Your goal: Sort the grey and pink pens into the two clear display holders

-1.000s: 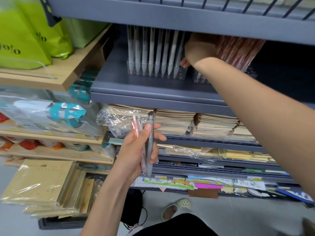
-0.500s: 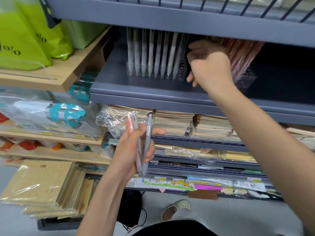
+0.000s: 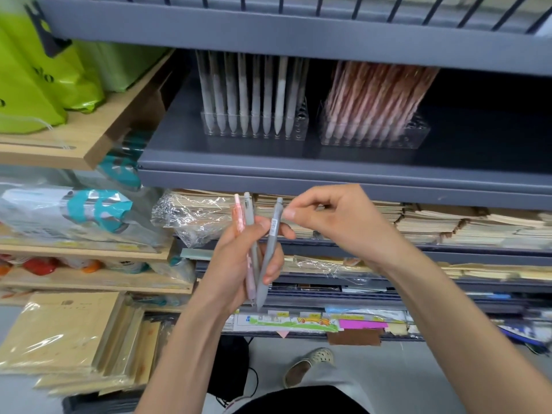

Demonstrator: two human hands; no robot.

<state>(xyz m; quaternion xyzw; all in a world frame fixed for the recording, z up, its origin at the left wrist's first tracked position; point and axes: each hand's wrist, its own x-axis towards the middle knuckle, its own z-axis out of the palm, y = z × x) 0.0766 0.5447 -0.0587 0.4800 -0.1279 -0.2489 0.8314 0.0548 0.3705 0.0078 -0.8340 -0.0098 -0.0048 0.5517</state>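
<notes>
Head view: left hand around pens

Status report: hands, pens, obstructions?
Left hand grips one pink pen, two grey pens. Right hand at rightmost grey pen, grasp unclear. Clear plastic holders unobstructed.

Left hand, right hand: fingers curled.
</notes>
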